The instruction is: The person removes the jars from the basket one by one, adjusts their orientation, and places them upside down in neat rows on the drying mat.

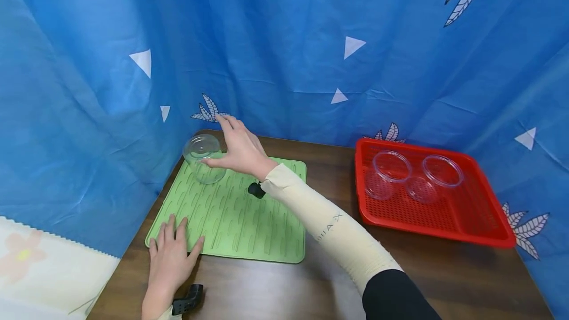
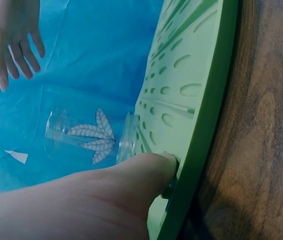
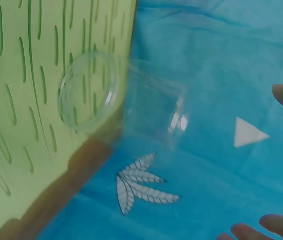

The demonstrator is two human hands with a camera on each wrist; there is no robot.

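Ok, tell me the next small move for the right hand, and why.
I'd probably move the right hand across toward the red basket. It is open and apart from the clear cup, which stands rim-down on the green mat by itself, while two similar cups stand rim-up in the basket.

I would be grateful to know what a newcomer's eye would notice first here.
Probably the red basket at the right of the table, holding two clear cups. Next might come the inverted cup at the far left corner of the green mat, with the right hand near it.
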